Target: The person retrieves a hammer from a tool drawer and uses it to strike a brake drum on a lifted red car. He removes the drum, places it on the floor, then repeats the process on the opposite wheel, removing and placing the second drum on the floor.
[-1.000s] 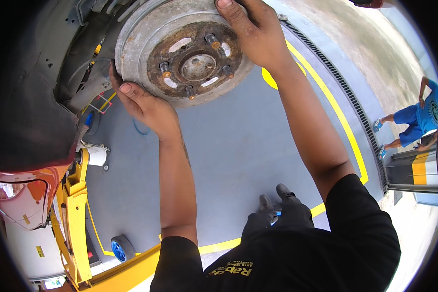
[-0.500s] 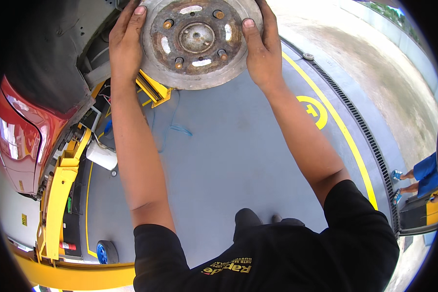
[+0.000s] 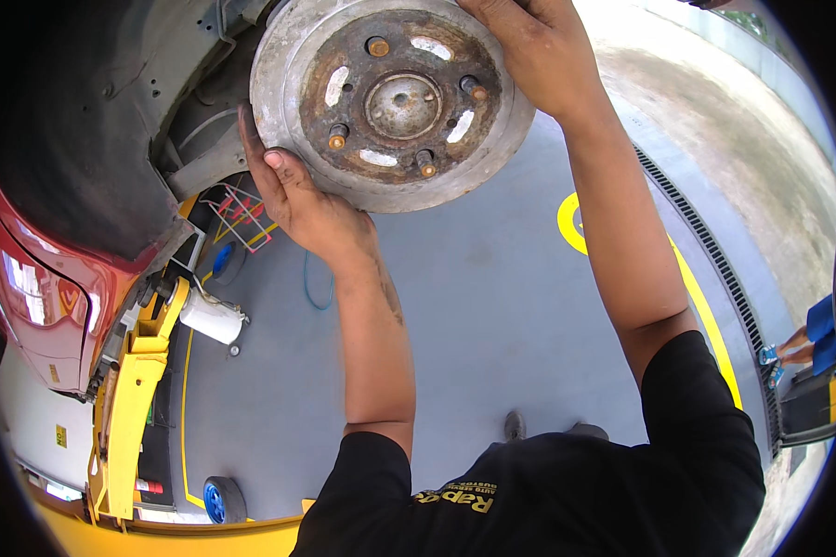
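"Head view: what's biggest?"
"Red car (image 3: 93,246), at left; then the brake drum (image 3: 402,153), top centre."
"How's it held?"
"Left hand (image 3: 320,218) closed round its lower-left edge; right hand (image 3: 541,58) clasping its upper right. Rusty studs (image 3: 377,46) jut outward."

Clasps the lower left edge of a rust-stained brake drum (image 3: 402,149) with the left hand (image 3: 311,204), and reaches to the drum's upper right edge with the right hand (image 3: 539,51), partly cut off at the top. Shows four rusty studs (image 3: 426,165) around a round hub cap (image 3: 402,107) on the drum's face. Left of and below the drum, shows a red car panel (image 3: 102,274), a white cylinder (image 3: 214,316), a yellow metal arm (image 3: 137,381) and a blue-rimmed wheel (image 3: 214,502). To the drum's lower right, includes a floor drain grate (image 3: 706,241) and, farther off, another person's legs (image 3: 797,348).
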{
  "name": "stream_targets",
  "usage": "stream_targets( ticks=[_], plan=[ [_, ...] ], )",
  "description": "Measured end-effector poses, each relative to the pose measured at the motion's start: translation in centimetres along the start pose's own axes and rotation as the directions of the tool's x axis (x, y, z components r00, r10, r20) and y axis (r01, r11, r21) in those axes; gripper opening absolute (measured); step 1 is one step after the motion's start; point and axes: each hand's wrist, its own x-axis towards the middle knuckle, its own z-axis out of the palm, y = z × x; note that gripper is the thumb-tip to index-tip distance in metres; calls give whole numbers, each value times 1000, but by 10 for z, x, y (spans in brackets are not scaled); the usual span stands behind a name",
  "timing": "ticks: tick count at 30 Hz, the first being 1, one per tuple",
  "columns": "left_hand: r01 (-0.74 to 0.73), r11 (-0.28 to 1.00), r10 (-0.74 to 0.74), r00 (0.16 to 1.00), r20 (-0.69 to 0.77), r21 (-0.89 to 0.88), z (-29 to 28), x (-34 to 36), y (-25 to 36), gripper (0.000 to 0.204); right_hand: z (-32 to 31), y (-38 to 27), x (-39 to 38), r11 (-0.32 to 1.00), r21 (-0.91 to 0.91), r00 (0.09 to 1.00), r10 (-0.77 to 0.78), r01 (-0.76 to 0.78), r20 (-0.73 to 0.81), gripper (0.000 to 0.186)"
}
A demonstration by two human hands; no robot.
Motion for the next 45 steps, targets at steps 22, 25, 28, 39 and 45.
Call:
stream_targets(
  ticks=[22,25,28,39,45],
  plan=[
    [-41,908,-78,961,265,417,1,80,29,62,15,20,-51,990,44,939,143,-136,-312,50],
    [-14,916,-89,967,239,400,7,71,34,59,14,13,-49,992,13,938,122,-124,-323,51],
    [9,934,-100,966,238,357,6,68,36,55,15,13,-48,991,60,943,129,-116,-307,53],
    [-156,562,107,988,115,812,-3,65,42,69,-5,-17,16,798,-588,991,87,-133,-106,47],
    [-13,650,37,999,-14,760,-7,71,37,71,18,-7,66,731,-683,997,47,9,63,57]
  ],
)
